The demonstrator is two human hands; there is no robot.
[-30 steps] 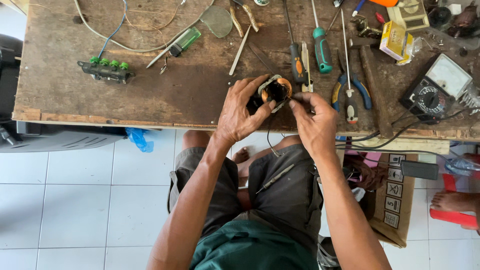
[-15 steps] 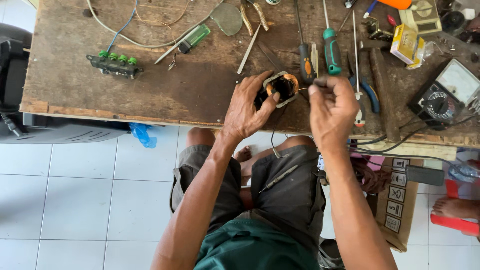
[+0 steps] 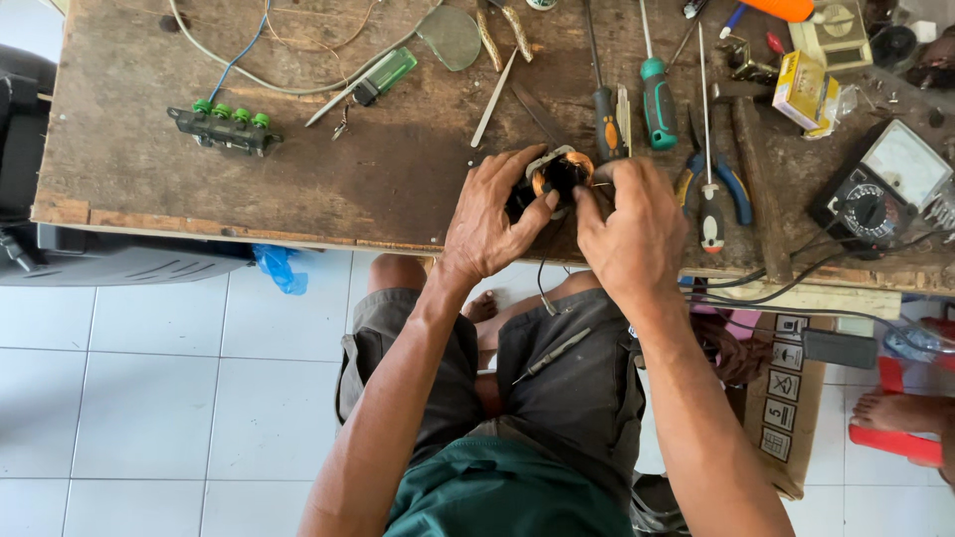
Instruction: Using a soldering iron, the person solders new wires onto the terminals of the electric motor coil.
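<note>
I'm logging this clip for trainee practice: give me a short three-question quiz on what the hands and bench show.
1. True or false: both the left hand and the right hand grip the copper-wound coil.
2. Which tool lies just right of the coil? A) green-handled screwdriver B) hammer C) saw
3. Fill in: the dial meter sits at the wooden bench's ____ end.

Key: 1 true; 2 A; 3 right.
</note>
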